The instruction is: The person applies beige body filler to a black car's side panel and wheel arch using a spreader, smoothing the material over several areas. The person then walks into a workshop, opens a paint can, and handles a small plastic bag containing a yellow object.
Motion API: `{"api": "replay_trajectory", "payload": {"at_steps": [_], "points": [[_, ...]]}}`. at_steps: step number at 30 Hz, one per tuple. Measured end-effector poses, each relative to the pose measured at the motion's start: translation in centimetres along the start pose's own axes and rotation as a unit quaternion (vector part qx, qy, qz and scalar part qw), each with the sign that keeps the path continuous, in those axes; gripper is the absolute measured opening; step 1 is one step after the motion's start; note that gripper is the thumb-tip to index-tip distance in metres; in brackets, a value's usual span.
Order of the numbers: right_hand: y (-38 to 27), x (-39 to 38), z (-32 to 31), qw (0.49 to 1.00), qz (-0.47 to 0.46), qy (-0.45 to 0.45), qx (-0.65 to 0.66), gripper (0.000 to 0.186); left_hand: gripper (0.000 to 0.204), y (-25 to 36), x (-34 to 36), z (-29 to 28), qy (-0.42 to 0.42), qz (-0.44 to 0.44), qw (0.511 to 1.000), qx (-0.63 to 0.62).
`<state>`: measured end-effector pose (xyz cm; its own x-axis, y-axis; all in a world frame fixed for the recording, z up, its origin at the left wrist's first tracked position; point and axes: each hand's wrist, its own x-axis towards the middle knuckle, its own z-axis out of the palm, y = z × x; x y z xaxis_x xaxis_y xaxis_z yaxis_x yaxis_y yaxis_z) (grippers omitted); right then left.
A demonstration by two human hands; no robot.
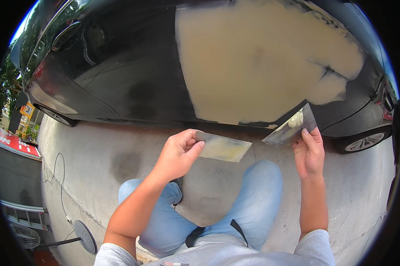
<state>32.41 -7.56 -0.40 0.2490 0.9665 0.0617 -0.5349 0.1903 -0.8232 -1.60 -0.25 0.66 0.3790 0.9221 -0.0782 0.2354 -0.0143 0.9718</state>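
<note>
My left hand [181, 153] pinches one end of a thin rectangular spreader [224, 147], whose face is smeared with pale yellowish paste. In my right hand [309, 153] is a second flat metal spreader [285, 128], held tilted by its edge, with a shiny pale dab of body filler [296, 119] near its upper part. Both spreaders are in front of the lower side of a dark car [133, 66], apart from each other. A wide patch of dried-looking beige filler [253, 62] covers much of the car's side panels.
The car's wheels [365, 142] stand on a concrete floor [213, 186]. On the left are a thin cable [62, 186], a fan [26, 237], a round grey base on a pole [84, 236] and a red sign [13, 142]. My bent knees [260, 181] are close below the spreaders.
</note>
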Motion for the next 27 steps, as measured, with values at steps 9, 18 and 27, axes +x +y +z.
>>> {"api": "replay_trajectory", "payload": {"at_steps": [9,18,27], "points": [[5.4,2.1,7.1,0.979,0.083,-0.186,0.029,0.026,0.013,1.0,-9.4,-2.2,0.068,-0.085,0.985,-0.134],[6.9,1.7,17.6,0.808,-0.019,-0.49,-0.326,0.036,0.018,0.0,-13.2,-8.3,0.21,-0.01,0.97,-0.125],[11.2,5.3,32.7,0.828,0.041,-0.495,-0.262,0.037,0.017,-2.1,-11.9,-22.0,0.187,-0.01,0.962,-0.199]]}}
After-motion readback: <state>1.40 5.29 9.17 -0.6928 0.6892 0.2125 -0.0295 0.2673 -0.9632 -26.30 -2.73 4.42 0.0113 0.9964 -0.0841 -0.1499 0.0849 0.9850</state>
